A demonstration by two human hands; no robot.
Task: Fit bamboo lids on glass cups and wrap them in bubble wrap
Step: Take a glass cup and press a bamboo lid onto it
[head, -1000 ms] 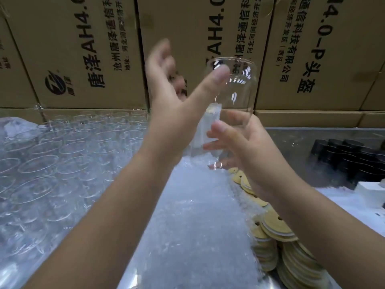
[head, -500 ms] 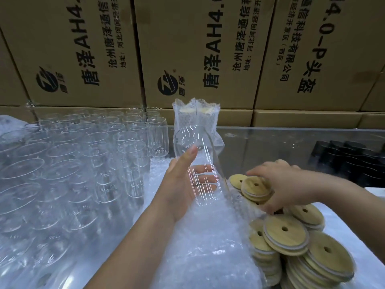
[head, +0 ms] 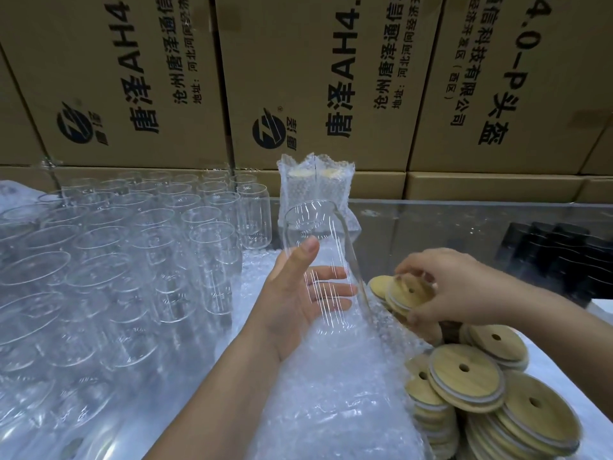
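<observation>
My left hand [head: 300, 305] grips a clear glass cup [head: 323, 250] that stands tilted, mouth up, on a sheet of bubble wrap [head: 335, 393] at the centre of the table. My right hand [head: 444, 285] pinches a round bamboo lid [head: 409, 293] with a small hole, lifted slightly off the lid pile just right of the cup. More bamboo lids [head: 471, 376] lie heaped at the lower right. Two wrapped cups [head: 315, 187] with lids stand behind the held cup, against the boxes.
Several rows of empty glass cups [head: 139, 247] fill the left half of the table. Printed cardboard boxes [head: 298, 78] form a wall at the back. Black caps [head: 564, 257] are grouped at the right edge.
One second ago both hands held the cup high in front of the boxes. The left hand has brought it down onto the bubble wrap, and the right hand has moved to the lid pile and taken a lid.
</observation>
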